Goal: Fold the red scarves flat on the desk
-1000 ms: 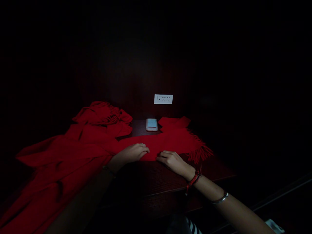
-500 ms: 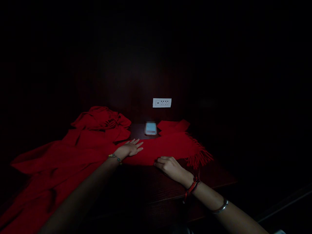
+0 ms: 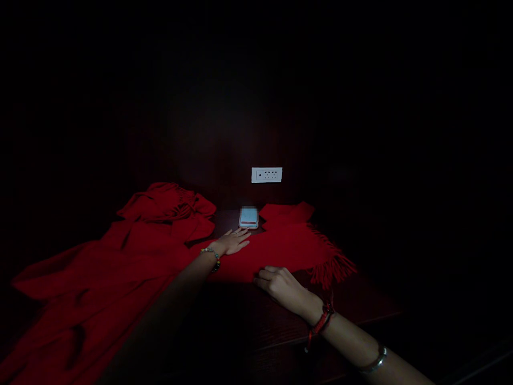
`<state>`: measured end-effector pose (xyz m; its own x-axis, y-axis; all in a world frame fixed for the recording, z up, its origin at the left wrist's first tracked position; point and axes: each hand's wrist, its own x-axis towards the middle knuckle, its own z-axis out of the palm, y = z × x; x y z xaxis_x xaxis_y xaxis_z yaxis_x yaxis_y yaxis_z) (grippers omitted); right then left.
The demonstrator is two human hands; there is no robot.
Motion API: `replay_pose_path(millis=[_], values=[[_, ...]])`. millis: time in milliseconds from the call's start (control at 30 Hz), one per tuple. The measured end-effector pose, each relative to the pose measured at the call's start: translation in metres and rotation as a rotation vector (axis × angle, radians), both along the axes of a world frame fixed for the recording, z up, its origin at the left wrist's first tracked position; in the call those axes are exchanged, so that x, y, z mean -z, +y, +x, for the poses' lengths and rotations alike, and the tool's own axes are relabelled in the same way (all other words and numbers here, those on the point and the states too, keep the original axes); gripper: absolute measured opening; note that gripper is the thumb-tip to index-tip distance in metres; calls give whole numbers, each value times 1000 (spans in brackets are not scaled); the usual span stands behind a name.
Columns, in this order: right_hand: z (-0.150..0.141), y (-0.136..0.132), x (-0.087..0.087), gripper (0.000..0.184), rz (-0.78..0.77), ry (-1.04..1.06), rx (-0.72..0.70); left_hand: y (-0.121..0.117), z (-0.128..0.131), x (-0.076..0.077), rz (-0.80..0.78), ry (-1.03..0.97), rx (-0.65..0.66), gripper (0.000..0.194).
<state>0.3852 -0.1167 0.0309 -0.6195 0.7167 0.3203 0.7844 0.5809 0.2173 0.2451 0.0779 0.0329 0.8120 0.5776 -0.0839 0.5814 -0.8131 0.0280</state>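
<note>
A red scarf (image 3: 288, 248) with a fringed right end lies spread across a dark wooden table. On its far part my left hand (image 3: 232, 242) rests flat, palm down with the fingers spread, close in front of a lit phone (image 3: 249, 216). At the scarf's near edge my right hand (image 3: 280, 286) is closed, its fingers curled over the edge; the fingertips are hidden. Leftward the red cloth continues in loose folds, hanging toward the lower left.
A bunched heap of red cloth (image 3: 166, 200) lies at the back left. On the dark wall behind is a white socket panel (image 3: 266, 175). The near edge of the table (image 3: 280, 342) shows faintly, and most of the surroundings are too dark to make out.
My left hand has slid to the right along the scarf, toward the phone. My right hand stays at the near edge. The whole view has shifted slightly.
</note>
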Motion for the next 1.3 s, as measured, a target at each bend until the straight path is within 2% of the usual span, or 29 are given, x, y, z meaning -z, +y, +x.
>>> replay_pose_path(millis=[67,133,233,333,433,567,733,833,967,1067,1200,1300], values=[[0,-1,-1,15,-2,1,2,2,-7,-2,38,-16,-44,54],[0,-1,-2,14,-5,6,11,-7,-16,-5,56,-48,-35,56],[1,-1,-2,16,-20,20,15,-34,-38,-5,30,-76,24,60],[3,0,-2,17,-46,52,13,-63,-61,1,-45,-44,82,64],[5,2,-1,17,-70,101,10,-78,-72,8,-72,-31,63,66],[4,1,-3,20,-80,193,13,-80,-69,10,-83,-30,28,70],[-8,4,-2,23,-80,223,-5,-83,-71,1,-74,-67,62,67],[-14,9,0,23,-89,188,-30,-89,-77,-6,-134,-41,117,70],[-14,9,1,23,-102,175,-71,-95,-81,-12,-237,43,91,75],[-12,6,0,24,-108,165,-78,-99,-84,-18,-239,11,116,67],[-10,4,0,24,-86,159,-41,-106,-87,-29,-119,-132,213,58],[-5,5,1,24,-79,182,-21,-110,-86,-32,-91,-198,281,44]])
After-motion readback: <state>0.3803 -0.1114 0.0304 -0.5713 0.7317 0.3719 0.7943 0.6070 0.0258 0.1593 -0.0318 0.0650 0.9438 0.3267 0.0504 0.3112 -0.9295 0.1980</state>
